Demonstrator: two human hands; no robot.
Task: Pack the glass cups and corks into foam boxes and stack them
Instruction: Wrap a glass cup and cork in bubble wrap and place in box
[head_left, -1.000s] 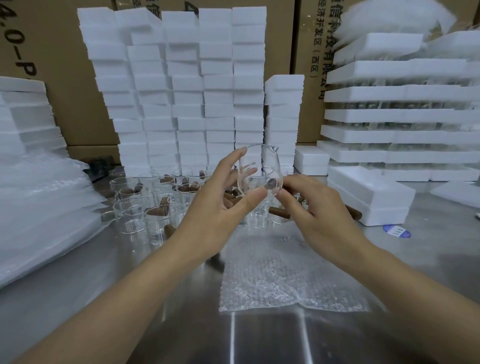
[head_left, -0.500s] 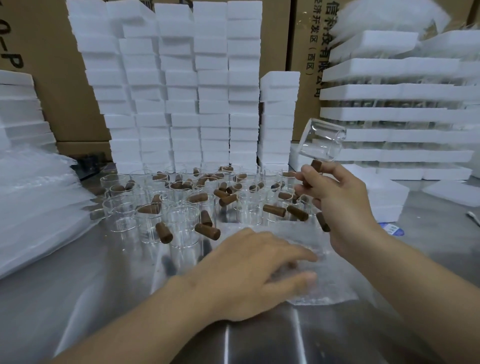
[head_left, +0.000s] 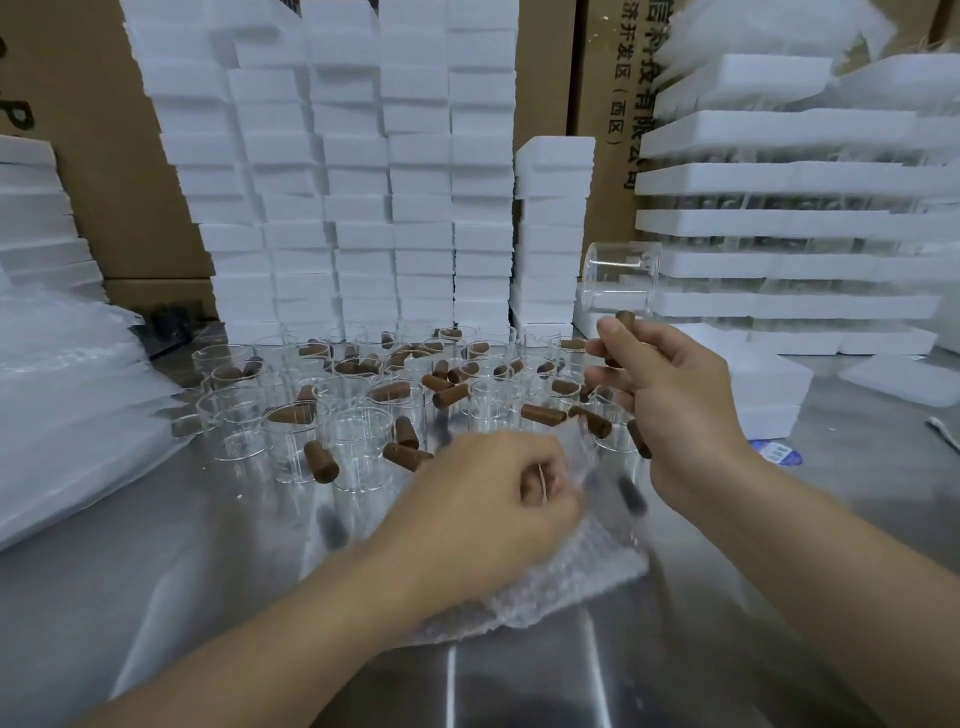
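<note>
Bubble wrap (head_left: 571, 587) is pinched up by the left hand (head_left: 483, 499) while the right hand (head_left: 670, 395) grips a cup (head_left: 621, 283) and cork (head_left: 623, 318); wrapping them likely comes next.

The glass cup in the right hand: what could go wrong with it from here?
1. The right hand holds the glass cup tilted in the air together with a cork. This shared grip may slip, and the cup could fall onto the standing cups.
2. The left hand pinches the bubble wrap beside loose corks and those cups. Pulling it may knock them over.
</note>
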